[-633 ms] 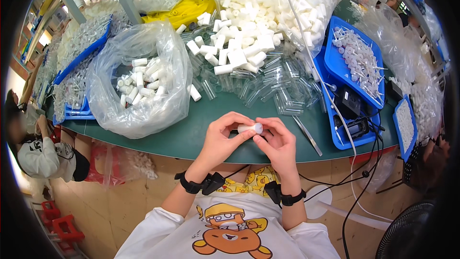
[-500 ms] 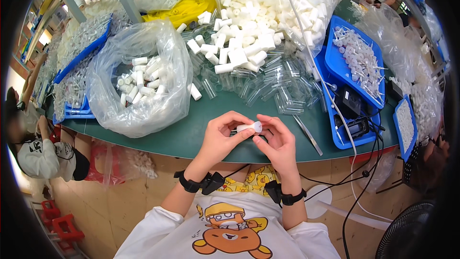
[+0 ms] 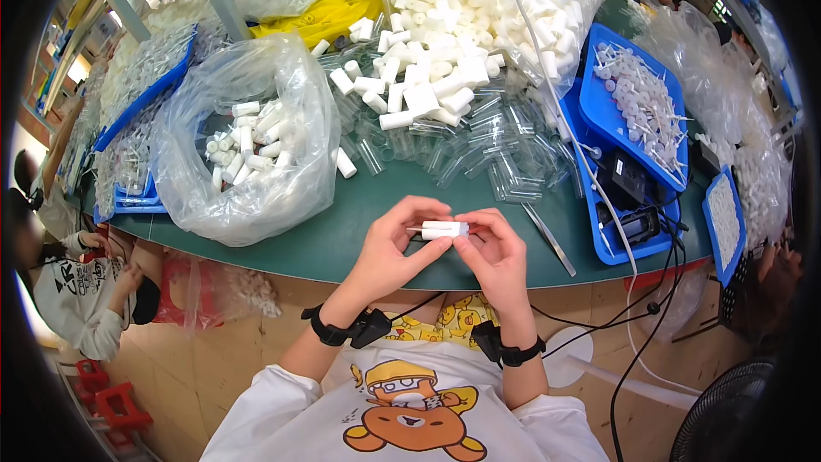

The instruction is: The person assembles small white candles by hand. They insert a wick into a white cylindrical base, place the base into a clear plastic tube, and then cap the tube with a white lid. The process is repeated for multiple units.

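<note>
Between my hands, above the near edge of the table, is a small white cylinder (image 3: 442, 229) lying sideways. A thin white stem pokes out of its left end, and a pale translucent cap sits at its right end. My left hand (image 3: 386, 245) grips the cylinder from the left with thumb and fingers. On the other side, my right hand (image 3: 493, 246) pinches the capped end, its fingertips partly covering the cap. Just right of my right hand lies a pair of metal tweezers (image 3: 549, 239).
Loose white cylinders (image 3: 421, 100) and clear tubes (image 3: 516, 154) are heaped beyond my hands. A clear plastic bag (image 3: 295, 205) of white pieces stands on the left. To the right are a blue tray (image 3: 680, 133) of stemmed caps and black cables (image 3: 676, 257). Co-workers sit at the sides.
The white cylinder has turned in my fingers, so the flared cap no longer faces up and the piece lies more level. Both hands stay in nearly the same place.
</note>
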Action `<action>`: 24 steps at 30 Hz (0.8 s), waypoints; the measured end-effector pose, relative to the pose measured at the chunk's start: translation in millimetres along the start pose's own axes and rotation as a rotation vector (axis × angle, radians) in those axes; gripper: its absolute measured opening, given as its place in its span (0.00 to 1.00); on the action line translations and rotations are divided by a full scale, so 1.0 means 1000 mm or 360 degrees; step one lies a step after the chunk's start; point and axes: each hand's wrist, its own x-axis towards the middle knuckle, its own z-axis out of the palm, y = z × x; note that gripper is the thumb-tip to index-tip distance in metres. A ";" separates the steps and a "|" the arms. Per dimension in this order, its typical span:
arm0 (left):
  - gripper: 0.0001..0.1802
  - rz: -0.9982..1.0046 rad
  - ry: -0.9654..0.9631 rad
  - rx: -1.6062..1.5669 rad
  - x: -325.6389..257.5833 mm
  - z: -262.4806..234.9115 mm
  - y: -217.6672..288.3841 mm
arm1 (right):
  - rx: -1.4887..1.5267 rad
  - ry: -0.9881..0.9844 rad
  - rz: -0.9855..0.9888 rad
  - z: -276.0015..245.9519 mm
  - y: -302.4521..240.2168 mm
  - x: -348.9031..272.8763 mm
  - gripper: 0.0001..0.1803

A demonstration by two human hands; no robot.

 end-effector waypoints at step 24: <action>0.13 -0.0017 -0.0084 -0.0126 -0.008 0.016 0.002 | -0.0101 0.0185 -0.0265 -0.007 0.002 -0.006 0.13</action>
